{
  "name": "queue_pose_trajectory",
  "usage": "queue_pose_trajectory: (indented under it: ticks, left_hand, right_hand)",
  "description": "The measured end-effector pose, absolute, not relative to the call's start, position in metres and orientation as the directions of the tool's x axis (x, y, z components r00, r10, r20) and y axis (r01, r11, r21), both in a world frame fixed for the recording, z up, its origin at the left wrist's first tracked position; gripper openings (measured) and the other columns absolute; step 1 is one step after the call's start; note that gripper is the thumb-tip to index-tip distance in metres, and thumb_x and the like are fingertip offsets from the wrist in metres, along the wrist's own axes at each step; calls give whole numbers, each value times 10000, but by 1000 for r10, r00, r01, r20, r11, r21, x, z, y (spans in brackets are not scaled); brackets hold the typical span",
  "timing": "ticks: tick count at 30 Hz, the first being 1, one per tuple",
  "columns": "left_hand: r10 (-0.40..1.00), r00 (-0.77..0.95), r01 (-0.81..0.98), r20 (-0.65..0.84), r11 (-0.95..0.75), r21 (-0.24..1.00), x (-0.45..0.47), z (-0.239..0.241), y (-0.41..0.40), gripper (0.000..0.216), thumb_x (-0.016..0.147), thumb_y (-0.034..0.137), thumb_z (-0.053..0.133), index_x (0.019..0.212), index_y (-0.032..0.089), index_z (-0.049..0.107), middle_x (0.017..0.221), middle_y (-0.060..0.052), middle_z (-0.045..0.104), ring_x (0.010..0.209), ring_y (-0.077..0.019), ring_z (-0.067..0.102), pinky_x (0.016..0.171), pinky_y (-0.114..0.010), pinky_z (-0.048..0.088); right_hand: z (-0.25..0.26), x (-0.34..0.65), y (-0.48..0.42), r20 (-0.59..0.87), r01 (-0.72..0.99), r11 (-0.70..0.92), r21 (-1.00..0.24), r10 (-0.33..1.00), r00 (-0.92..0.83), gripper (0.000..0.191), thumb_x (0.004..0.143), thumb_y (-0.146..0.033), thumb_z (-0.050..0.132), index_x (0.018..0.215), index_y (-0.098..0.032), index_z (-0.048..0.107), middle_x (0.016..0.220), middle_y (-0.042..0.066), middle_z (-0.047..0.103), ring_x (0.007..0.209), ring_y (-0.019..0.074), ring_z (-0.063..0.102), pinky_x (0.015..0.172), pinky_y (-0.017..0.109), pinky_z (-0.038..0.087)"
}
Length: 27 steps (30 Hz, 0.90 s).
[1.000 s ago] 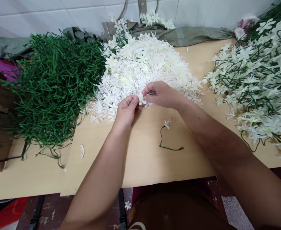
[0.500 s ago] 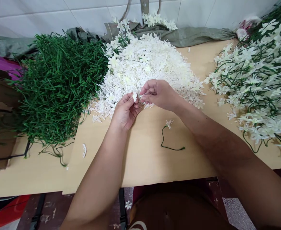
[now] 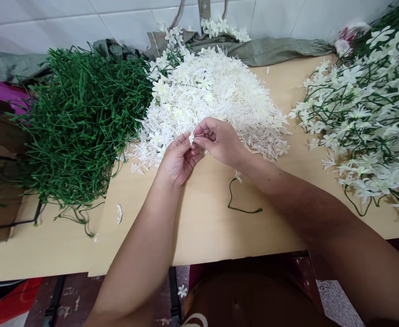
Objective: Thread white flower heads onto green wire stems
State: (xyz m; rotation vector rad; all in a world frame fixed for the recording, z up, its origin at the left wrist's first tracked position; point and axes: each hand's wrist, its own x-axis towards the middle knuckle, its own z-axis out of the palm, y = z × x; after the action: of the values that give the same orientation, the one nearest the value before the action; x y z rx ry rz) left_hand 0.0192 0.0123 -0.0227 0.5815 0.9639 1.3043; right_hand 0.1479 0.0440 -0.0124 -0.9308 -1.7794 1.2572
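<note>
Wooden table [image 3: 202, 227] — green stems [image 3: 80, 122], white blossoms [image 3: 216, 95] (heaped).

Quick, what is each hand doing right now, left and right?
Left hand: closed, pinching a small white flower at its fingertips.
Right hand: closed, fingers pinched on the same white flower.

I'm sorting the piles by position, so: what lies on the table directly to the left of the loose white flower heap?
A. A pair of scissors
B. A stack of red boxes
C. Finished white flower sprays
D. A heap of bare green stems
D: the heap of bare green stems lies just left of the white flower heap; the finished sprays lie on the right.
</note>
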Motion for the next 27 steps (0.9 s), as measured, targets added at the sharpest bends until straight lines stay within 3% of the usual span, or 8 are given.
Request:
queue_pose_trajectory:
  ticks: [9, 15, 21, 24, 27]
  left_hand:
    - [974, -66, -483, -215, 157, 862, 24, -23, 10, 187, 660, 27, 715, 641, 141, 568, 507, 48, 506, 452, -25, 409, 441, -126, 349]
    - [973, -142, -401, -181, 111, 909, 26, -24, 11, 180, 675, 77, 769, 655, 143, 603, 508, 47, 522, 448, -30, 406, 439, -139, 321]
    - [988, -107, -304, -111, 74, 950, 24, -32, 14, 187, 706, 157, 776, 686, 162, 590, 541, 41, 530, 471, -51, 416, 467, -176, 329]
    - [988, -149, -170, -40, 15, 985, 24, -36, 15, 226, 730, 234, 782, 699, 187, 564, 533, 51, 501, 469, -69, 408, 462, -205, 310]
    - [957, -189, 127, 220, -199, 972, 29, -32, 6, 257, 783, 326, 755, 709, 199, 544, 560, 49, 483, 500, -87, 407, 494, -234, 319]
  right_hand:
    - [-15, 149, 44, 267, 277, 425, -862, 844, -465, 227, 832, -46, 551, 1022, -167, 581, 754, -29, 603, 734, 125, 614, 743, 273, 473]
    - [-10, 152, 47, 283, 347, 527, -776, 783, -554, 221, 818, -33, 558, 991, -143, 641, 794, 5, 618, 782, 136, 582, 741, 269, 430]
    - [-6, 159, 53, 257, 349, 559, -752, 736, -626, 232, 837, -40, 552, 1019, -153, 643, 767, -2, 617, 737, 123, 563, 727, 268, 417]
    - [-1, 165, 59, 277, 361, 598, -715, 717, -640, 121, 825, -46, 572, 860, -151, 622, 839, 22, 615, 760, 121, 560, 738, 277, 429]
    - [8, 176, 69, 350, 377, 621, -687, 738, -577, 112, 829, -50, 581, 801, -157, 593, 850, 26, 596, 799, 129, 549, 766, 289, 445]
